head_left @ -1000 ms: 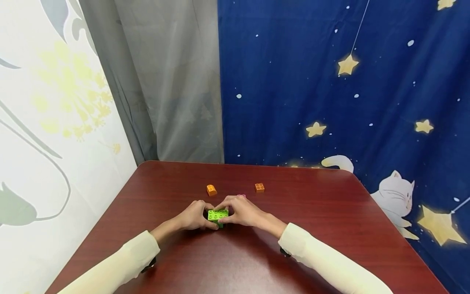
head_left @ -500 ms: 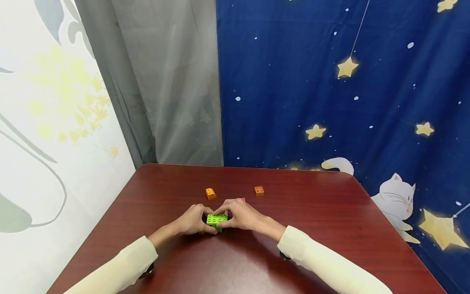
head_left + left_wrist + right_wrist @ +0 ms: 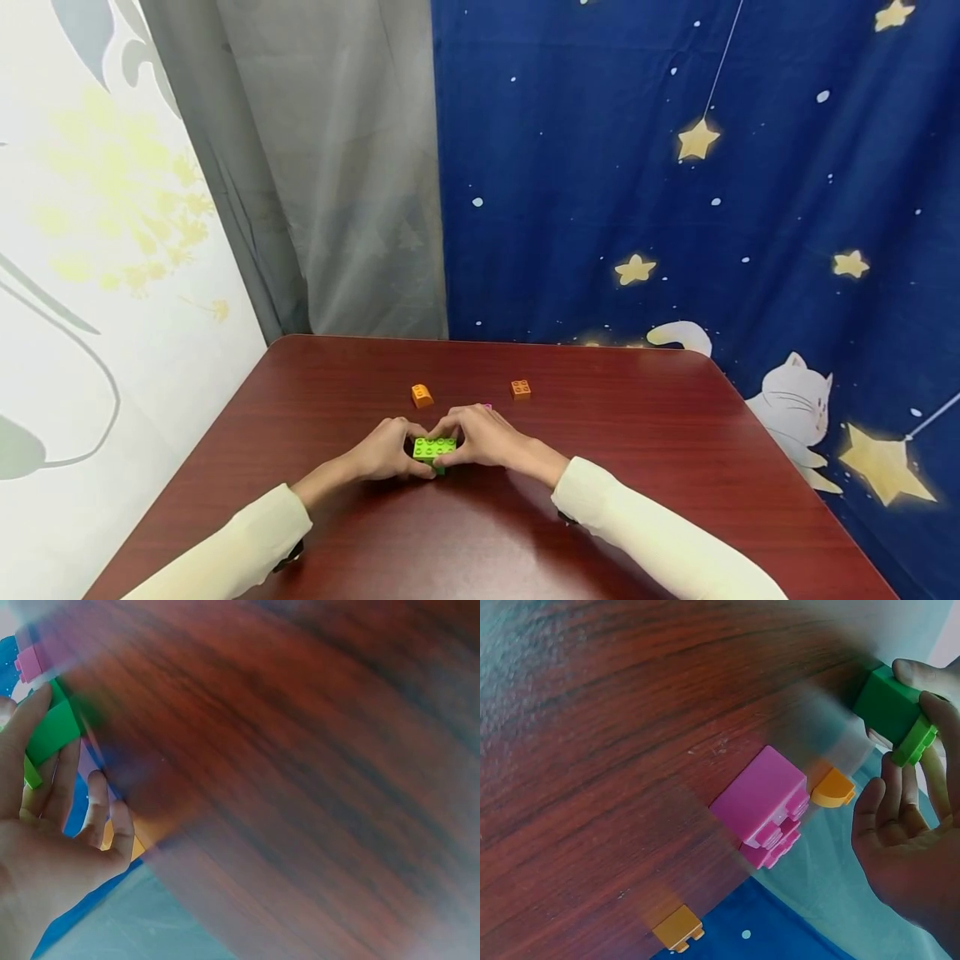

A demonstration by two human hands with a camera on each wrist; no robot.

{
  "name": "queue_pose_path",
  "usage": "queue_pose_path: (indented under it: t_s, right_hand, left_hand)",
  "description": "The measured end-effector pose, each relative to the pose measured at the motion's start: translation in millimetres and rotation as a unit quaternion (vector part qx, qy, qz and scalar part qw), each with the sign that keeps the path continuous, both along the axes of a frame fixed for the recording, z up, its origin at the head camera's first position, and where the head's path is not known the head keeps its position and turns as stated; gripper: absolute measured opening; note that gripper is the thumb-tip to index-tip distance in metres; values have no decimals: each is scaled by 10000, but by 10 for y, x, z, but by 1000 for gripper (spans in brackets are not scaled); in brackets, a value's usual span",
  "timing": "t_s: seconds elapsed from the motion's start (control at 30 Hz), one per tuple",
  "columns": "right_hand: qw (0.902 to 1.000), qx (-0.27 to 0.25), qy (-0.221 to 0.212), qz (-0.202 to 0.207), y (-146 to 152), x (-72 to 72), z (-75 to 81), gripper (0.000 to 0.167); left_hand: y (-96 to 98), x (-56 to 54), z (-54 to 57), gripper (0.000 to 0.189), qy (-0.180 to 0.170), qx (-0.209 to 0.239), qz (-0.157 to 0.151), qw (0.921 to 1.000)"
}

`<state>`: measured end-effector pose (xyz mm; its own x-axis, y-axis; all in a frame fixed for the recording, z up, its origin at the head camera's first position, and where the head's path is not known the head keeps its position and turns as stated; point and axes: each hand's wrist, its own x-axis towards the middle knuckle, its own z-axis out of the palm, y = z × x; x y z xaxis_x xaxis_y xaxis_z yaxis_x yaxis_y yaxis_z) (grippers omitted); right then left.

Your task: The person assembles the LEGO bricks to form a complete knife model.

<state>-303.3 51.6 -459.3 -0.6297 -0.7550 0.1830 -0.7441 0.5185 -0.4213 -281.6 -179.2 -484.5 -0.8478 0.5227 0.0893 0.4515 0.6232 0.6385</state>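
Observation:
In the head view, a light green brick (image 3: 435,448) with studs on top sits on a darker green brick (image 3: 889,706), which shows best in the right wrist view. My left hand (image 3: 384,450) grips the pair from the left side, thumb toward the near face. From the right, my right hand (image 3: 483,437) pinches the light green brick, its thumb at the near edge. Both hands are close to the table surface. Whether the two bricks are fully pressed together cannot be made out. My fingers hide part of the far side.
Beyond the hands on the brown table (image 3: 622,467) lie an orange curved brick (image 3: 422,396) and an orange square brick (image 3: 521,390). Pink bricks (image 3: 759,799) stand behind the right hand, mostly hidden in the head view. Curtains hang past the table's far edge.
The head view has tilted and shifted slightly, moving everything a little in the picture. Both hands keep hold of the green bricks at about the same place on the table.

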Motion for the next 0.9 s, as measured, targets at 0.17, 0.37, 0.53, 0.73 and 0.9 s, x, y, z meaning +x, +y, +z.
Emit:
queue_pose_path:
  t_s: [0.17,0.37,0.53,0.73,0.9]
  right_hand:
    - [9999,-129,75,72,18,-13,-41,35]
    - [9993,-270,185,200,19,-10,-64,35]
    - [9990,-422,123,104,8,-13,-64,50]
    - [9981,-607,70,-33,22,-15,-74,70]
    - [9979,-623,-12,-200,28,1,-72,75]
  left_hand:
    - [14,25,-3,38,4,48,-76,10000]
    - [-2,63,6,35,247,37,-222,9994]
    - [-38,88,33,41,439,37,-180,9989]
    - [-28,111,52,44,528,199,60,9984]
    - [-10,122,53,46,688,437,172,9965]
